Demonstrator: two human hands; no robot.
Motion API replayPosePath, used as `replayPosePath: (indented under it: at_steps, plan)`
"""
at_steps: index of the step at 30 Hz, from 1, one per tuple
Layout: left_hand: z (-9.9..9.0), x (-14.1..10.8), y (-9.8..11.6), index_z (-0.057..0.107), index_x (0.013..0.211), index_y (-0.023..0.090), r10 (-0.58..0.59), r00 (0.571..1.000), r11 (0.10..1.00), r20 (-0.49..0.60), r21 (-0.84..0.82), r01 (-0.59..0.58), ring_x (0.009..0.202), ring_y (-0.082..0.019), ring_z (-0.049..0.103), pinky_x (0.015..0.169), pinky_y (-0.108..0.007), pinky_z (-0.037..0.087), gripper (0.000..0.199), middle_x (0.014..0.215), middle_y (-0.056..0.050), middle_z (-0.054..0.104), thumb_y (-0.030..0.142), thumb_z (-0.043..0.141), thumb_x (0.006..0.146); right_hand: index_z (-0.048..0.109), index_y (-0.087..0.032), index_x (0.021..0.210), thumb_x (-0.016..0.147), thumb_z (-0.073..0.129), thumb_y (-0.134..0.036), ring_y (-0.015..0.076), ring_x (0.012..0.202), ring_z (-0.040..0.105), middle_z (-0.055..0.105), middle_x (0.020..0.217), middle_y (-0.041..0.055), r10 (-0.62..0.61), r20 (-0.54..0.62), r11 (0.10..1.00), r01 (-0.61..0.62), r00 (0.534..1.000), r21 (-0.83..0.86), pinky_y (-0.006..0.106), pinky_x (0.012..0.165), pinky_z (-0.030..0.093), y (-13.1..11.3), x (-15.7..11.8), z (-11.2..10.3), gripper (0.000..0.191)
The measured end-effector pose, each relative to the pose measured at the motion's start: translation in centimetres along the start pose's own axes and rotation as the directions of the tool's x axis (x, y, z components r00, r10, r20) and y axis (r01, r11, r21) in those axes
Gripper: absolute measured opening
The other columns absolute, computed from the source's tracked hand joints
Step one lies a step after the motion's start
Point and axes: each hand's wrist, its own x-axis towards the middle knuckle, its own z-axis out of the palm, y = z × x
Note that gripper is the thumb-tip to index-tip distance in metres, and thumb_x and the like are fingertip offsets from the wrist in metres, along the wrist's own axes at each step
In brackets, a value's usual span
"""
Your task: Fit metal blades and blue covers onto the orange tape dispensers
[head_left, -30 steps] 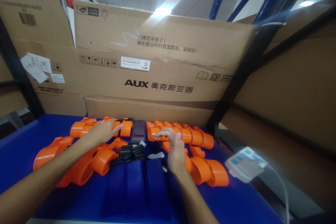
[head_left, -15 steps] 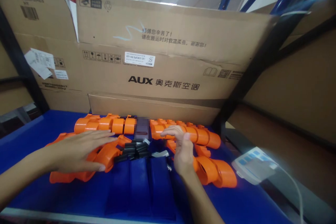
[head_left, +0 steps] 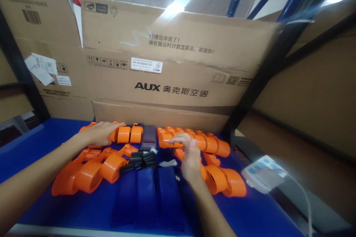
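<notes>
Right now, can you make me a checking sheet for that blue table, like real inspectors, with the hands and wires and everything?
Surface: blue tabletop.
Job's things: curved orange pieces in rows on both sides; black pieces and dark blue strips between them.
Clutter: white box at the right; a dark, pixelated item in the middle, too blurred to name.
Hands: left hand over the back-left orange pieces, touch unclear; right hand half open near the right-side ones.
Cables: white cable from the white box.
Surroundings: cardboard behind, printed AUX.
</notes>
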Motion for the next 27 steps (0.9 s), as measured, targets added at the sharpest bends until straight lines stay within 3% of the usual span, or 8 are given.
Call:
replayPosePath:
  at_steps: [7,10,14,16,19,21,23,27]
  plan:
    - [0.2,0.2,0.3,0.033,0.161,0.022,-0.040,0.998,0.999,-0.053,-0.002,0.040,0.123,-0.040,0.068,0.099,-0.048,0.052,0.093,0.140,-0.019,0.067,0.025,0.068,0.075,0.076,-0.025,0.081,0.111,0.020,-0.058,0.0261,0.092,0.063,0.071,0.088,0.0060,-0.023,-0.001,0.999,0.023,1.000,0.031,0.042,0.090,0.046,-0.5,0.0,-0.1,0.072]
    - [-1.6,0.1,0.5,0.036,0.158,0.018,-0.009,0.995,1.000,-0.102,0.002,0.009,0.129,-0.040,0.063,0.105,-0.049,0.049,0.089,0.141,-0.021,0.065,0.026,0.069,0.076,0.076,-0.025,0.082,0.111,0.019,-0.058,0.0264,0.093,0.063,0.071,0.089,0.0061,-0.024,0.005,1.000,0.024,1.000,0.019,0.042,0.090,0.047,-0.7,0.0,-0.1,0.072]
    - [-5.5,-0.5,1.2,0.043,0.154,0.021,0.096,0.980,0.995,-0.173,0.021,-0.094,0.144,-0.038,0.048,0.117,-0.051,0.038,0.076,0.156,-0.016,0.055,0.021,0.063,0.081,0.077,-0.026,0.087,0.112,0.018,-0.057,0.0267,0.095,0.063,0.072,0.092,0.0058,-0.047,0.064,0.998,0.049,0.997,-0.030,0.043,0.090,0.046,-1.0,-0.1,-0.2,0.071]
    - [-7.0,-1.0,2.3,0.048,0.151,0.018,0.227,0.940,0.974,-0.257,0.087,-0.211,0.146,-0.040,0.044,0.121,-0.055,0.034,0.068,0.156,-0.017,0.056,0.019,0.061,0.085,0.077,-0.026,0.090,0.112,0.019,-0.055,0.0266,0.094,0.064,0.071,0.091,0.0056,-0.072,0.099,0.996,0.076,0.992,-0.040,0.044,0.089,0.046,-1.2,-0.2,-0.1,0.069]
    - [-7.2,-1.8,5.7,0.052,0.150,0.021,0.312,0.896,0.950,-0.318,0.103,-0.294,0.152,-0.039,0.037,0.125,-0.057,0.030,0.062,0.162,-0.014,0.050,0.017,0.061,0.089,0.077,-0.025,0.104,0.112,0.031,-0.050,0.0258,0.092,0.066,0.072,0.092,0.0051,-0.042,0.113,0.998,0.047,0.993,-0.047,0.043,0.088,0.048,-1.4,-0.2,0.0,0.052]
    - [-6.0,-2.7,9.0,0.058,0.145,0.026,0.379,0.848,0.920,-0.370,0.049,-0.390,0.150,-0.039,0.041,0.122,-0.060,0.034,0.057,0.164,-0.011,0.049,0.013,0.062,0.090,0.072,-0.025,0.122,0.110,0.044,-0.046,0.0254,0.094,0.068,0.074,0.097,0.0050,0.037,0.098,0.998,-0.031,0.995,-0.062,0.042,0.090,0.050,-1.3,-0.2,0.2,0.037]
    - [-4.4,-3.8,12.6,0.061,0.143,0.032,0.447,0.813,0.871,-0.374,-0.024,-0.490,0.146,-0.039,0.047,0.120,-0.061,0.038,0.061,0.164,-0.008,0.051,0.008,0.063,0.088,0.064,-0.025,0.136,0.108,0.051,-0.043,0.0253,0.096,0.070,0.075,0.101,0.0054,0.112,0.077,0.992,-0.107,0.991,-0.069,0.042,0.093,0.052,-1.2,0.0,0.4,0.036]
    - [-1.9,-5.8,18.5,0.064,0.143,0.037,0.493,0.779,0.797,-0.388,-0.158,-0.583,0.141,-0.036,0.056,0.116,-0.058,0.045,0.055,0.157,-0.009,0.060,0.010,0.063,0.096,0.065,-0.025,0.134,0.105,0.055,-0.045,0.0234,0.088,0.071,0.075,0.097,0.0048,0.221,0.056,0.975,-0.221,0.974,-0.012,0.039,0.087,0.057,-0.9,0.2,0.8,0.036]
